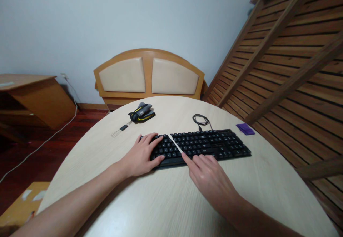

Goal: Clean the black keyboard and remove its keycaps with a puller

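Note:
A black keyboard (pixel 209 146) lies flat on the round table. My left hand (pixel 142 156) grips its left end, thumb over the near side and the other fingers spread toward the far side. In my right hand (pixel 207 172) is a thin white stick (pixel 175 144), pinched with the index finger stretched along it. The stick slants up and left over the keys, its far tip close to the top row. Whether that tip touches the keys, I cannot tell. My right hand's curled fingers are at the keyboard's front edge.
Behind the keyboard lies its coiled black cable (pixel 200 120). A purple folded cloth (pixel 245 129) is at the right. Back left, a grey, black and yellow bundle (pixel 142 112) lies near a wire-ended tool (pixel 122 129). Wooden slats (pixel 289 65) lean beyond the pale table (pixel 166 201).

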`<state>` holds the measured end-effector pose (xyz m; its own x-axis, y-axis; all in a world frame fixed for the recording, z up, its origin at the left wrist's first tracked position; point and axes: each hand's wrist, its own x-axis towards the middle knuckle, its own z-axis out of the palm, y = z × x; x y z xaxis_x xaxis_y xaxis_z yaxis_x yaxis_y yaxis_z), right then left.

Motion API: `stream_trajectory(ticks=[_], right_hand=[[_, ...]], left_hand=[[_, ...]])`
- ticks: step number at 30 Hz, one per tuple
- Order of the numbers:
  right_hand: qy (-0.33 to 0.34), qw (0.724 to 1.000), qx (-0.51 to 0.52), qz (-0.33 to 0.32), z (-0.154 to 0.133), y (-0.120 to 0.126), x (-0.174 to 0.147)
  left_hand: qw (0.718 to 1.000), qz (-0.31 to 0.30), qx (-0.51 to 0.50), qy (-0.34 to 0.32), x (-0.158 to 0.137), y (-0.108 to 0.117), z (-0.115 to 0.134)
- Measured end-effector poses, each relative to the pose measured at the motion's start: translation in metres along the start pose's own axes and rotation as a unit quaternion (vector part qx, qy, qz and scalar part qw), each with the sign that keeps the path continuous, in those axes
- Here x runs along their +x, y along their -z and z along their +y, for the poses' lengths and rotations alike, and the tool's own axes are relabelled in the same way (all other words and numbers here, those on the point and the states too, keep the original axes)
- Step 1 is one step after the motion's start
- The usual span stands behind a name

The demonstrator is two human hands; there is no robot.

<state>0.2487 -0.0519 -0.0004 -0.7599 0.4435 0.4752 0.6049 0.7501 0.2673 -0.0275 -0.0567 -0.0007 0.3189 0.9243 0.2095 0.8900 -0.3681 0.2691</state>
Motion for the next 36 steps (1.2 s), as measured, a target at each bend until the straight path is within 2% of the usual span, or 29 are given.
stream_trajectory(ticks=[5,14,19,27,36], right_hand=[[-0.019,0.997,0.055,0.041,-0.001,0.006,-0.002],[-0.049,0.987,0.130,0.075,0.001,0.015,-0.006],[-0.032,0.991,0.111,0.072,0.003,0.014,-0.007],[-0.017,0.996,0.059,0.066,-0.011,0.029,-0.017],[-0.009,0.997,0.035,0.072,-0.014,0.026,-0.019]], left_hand=[[1.000,-0.004,0.002,0.002,0.000,0.001,0.001],[1.000,-0.009,0.008,0.002,0.001,0.002,0.001],[1.000,-0.015,0.014,0.005,0.001,0.001,0.001],[0.999,-0.028,0.015,0.011,0.001,0.003,0.002],[0.999,-0.027,0.017,0.011,0.002,0.003,0.003]])
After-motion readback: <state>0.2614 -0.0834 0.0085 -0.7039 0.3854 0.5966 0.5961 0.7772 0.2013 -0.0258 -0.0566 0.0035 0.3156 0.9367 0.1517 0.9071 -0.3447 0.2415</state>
